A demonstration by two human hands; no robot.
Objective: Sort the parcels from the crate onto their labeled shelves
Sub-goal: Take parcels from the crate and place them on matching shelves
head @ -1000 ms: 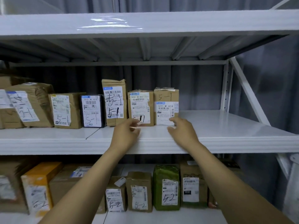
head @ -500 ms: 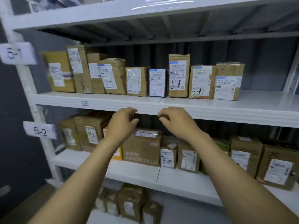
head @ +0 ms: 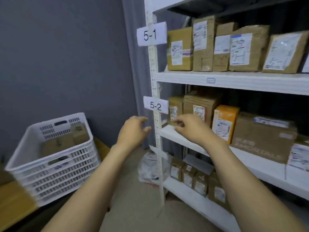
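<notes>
A white slatted crate [head: 55,158] stands at the lower left with brown parcels [head: 66,139] inside. To the right is a white shelf rack [head: 156,131] with tags 5-1 [head: 151,35] and 5-2 [head: 155,106] on its post. Brown parcels [head: 217,47] line the 5-1 shelf; more parcels, one orange [head: 224,123], fill the 5-2 shelf. My left hand [head: 133,131] hovers in the air left of the post, fingers loosely curled, holding nothing. My right hand [head: 189,128] hangs in front of the 5-2 shelf edge, also holding nothing.
A grey wall [head: 66,56] rises behind the crate. Small parcels [head: 197,180] and a white plastic bag [head: 150,166] sit on the bottom shelf near the floor. A yellow-brown surface [head: 13,198] lies under the crate.
My view has swung left and down, from the right end of the 5-1 shelf to the rack's left post and the crate. Both hands left the shelved parcels and dropped lower.
</notes>
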